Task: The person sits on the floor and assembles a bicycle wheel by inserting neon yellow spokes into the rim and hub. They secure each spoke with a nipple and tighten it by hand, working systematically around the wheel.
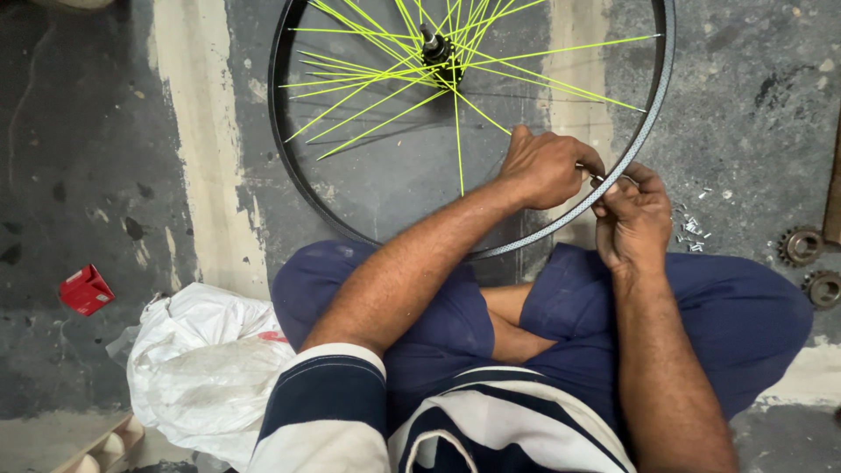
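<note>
Black bicycle wheel rim (653, 131) with neon-yellow spokes (385, 83): on grey concrete floor (753, 79), top cut off by frame. Left hand (545, 166): closed, pinching a spoke end, hidden by its fingers, at rim. Right hand (632, 215): fingers curled on rim's outer edge; whether they hold anything cannot be told.

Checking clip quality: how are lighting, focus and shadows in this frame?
Head view: even, soft light, no glare; left hand, right hand and wheel rim are sharp; faint spoke shadows on the floor; wheel top cropped by the frame edge.
</note>
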